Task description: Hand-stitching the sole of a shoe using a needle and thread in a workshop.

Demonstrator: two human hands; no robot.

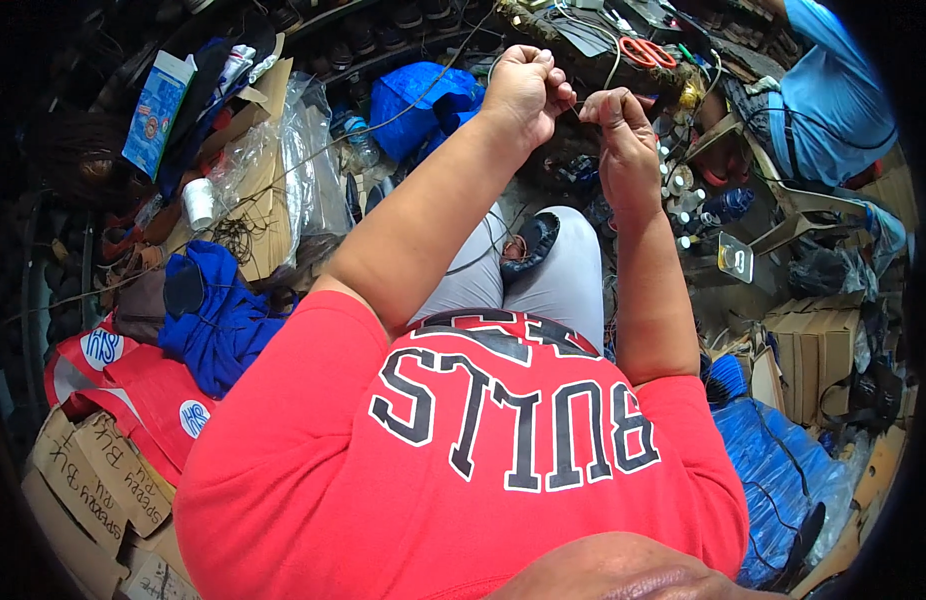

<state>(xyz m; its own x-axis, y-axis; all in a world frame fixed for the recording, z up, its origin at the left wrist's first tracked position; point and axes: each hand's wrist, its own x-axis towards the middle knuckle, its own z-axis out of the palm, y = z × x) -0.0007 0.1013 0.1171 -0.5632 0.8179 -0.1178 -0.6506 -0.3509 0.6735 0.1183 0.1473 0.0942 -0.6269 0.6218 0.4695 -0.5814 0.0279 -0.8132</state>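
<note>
Both my hands are raised in front of me, a short gap between them. My left hand [528, 95] is closed like a fist, its fingers curled on a thin cord [578, 106]. The cord shows only as a short dark stretch in the gap. My right hand [625, 135] pinches it between thumb and fingertips. Below, a dark shoe [531, 247] with a black rim rests between my thighs on light grey trousers. A thin dark line loops over my lap beside the shoe. Where the cord's ends run, I cannot tell.
Orange-handled scissors [648, 52] lie on a cluttered bench ahead. Several small bottles [686, 200] stand at the right, near a person in a blue shirt [833, 100]. Left are a blue cloth [221, 320], a white cup [198, 203] and flat cardboard [268, 215]. Blue plastic [783, 470] lies at lower right.
</note>
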